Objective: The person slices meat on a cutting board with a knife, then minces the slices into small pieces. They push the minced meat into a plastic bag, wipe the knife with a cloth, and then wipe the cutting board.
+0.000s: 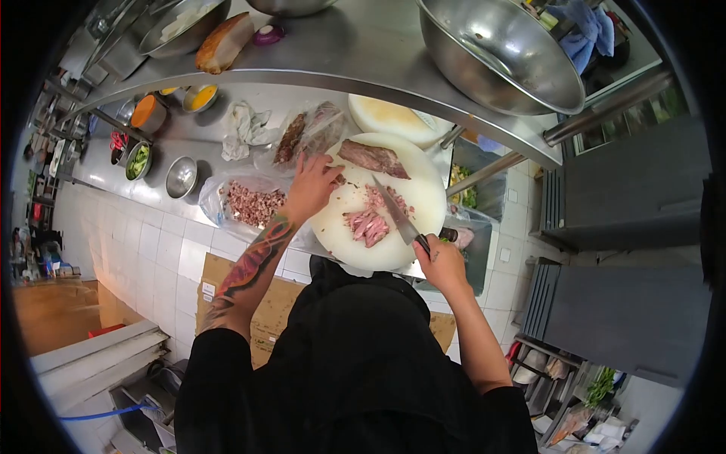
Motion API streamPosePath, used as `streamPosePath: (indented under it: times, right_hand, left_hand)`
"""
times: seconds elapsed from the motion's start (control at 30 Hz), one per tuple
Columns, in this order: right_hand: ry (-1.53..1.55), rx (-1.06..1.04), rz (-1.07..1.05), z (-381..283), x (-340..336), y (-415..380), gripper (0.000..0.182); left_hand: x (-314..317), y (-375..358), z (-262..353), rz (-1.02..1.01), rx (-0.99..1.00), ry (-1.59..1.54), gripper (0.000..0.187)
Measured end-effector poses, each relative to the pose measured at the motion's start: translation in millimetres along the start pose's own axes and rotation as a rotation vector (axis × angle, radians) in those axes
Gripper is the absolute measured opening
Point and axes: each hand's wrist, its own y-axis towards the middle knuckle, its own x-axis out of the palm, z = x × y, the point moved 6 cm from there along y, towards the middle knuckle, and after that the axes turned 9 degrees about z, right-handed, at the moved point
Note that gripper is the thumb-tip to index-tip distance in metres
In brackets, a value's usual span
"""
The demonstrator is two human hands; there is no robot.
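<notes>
My right hand (pixel 443 266) is wrapped round the black handle of a kitchen knife (pixel 396 209). Its blade points up and to the left over a round white cutting board (pixel 333 227), beside finely chopped meat (pixel 389 198). My left hand (pixel 314 184) reaches over the board's left edge, fingers apart, the tips right at small dark meat scraps (pixel 339 180). A large piece of cooked meat (pixel 374 159) lies near the far side of the board. Closer to me is a small heap of pink meat strips (pixel 367 228).
A plastic bag of diced meat (pixel 255 203) lies left of the board, with bagged meat (pixel 318 130) behind. An empty metal bowl (pixel 181 177) stands farther left. Overhead, a steel shelf (pixel 340 45) holds a big metal bowl (pixel 499 57). Bins (pixel 476 250) stand at right.
</notes>
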Motion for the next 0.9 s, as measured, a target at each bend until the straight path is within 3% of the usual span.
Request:
streamPosePath:
  times: [0.07,0.2,0.27,0.47,0.73,0.9]
  right_hand:
    - [-0.014,-0.025,0.014,-3,-4,-4,0.035]
    - [-0.019,-0.073,-0.014,-7,-8,-3,0.032]
    - [-0.011,-0.085,-0.029,-9,-11,-2,0.031]
    - [-0.155,-0.203,-0.102,-45,-44,-3,0.027]
    - [-0.258,-0.208,-0.282,-61,-48,-1,0.031]
    - [-0.246,-0.211,-0.247,-50,11,37,0.035]
  left_hand:
    - [-17,-7,21,0.223,-0.064,-0.140,0.043]
    - [-3,-37,92,0.243,-0.049,-0.436,0.039]
    - [17,-46,106,0.181,-0.160,-0.501,0.035]
    - [12,-47,119,0.356,-0.116,-0.481,0.026]
    - [31,-50,116,0.308,-0.148,-0.447,0.023]
    - [32,-49,116,0.273,-0.202,-0.460,0.020]
